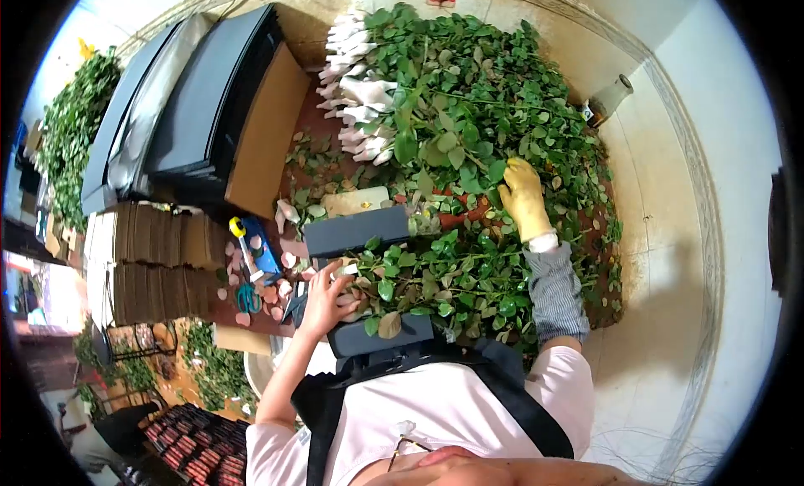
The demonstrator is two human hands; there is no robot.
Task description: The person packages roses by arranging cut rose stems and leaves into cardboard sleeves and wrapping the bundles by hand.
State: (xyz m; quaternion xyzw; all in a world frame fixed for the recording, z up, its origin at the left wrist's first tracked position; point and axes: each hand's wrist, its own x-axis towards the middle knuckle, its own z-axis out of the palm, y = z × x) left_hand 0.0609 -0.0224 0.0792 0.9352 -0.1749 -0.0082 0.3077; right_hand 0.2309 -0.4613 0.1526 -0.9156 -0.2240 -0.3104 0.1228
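My bare left hand (325, 303) is at the flower end of a bunch of leafy rose stems (452, 272), its fingers bent around a pale pink rose (345, 300). The bunch lies between two dark grey blocks: an upper block (356, 231) and a lower block (385, 335) close to my body. My right hand (523, 197), in a yellow glove with a striped sleeve, is to the right over the leaves. Its fingers are curled in; leaves hide what they grip, if anything. Beyond it lies a big heap of roses (477, 92) with white-sleeved heads (356, 92) facing left.
Dark panels (201, 101) and stacked cardboard (159, 264) stand at the left. Teal scissors (248, 298), a yellow-and-white tool (243, 235), a blue box (266, 252) and loose petals lie beside my left hand. A bottle-shaped container (610, 99) stands by the tiled wall.
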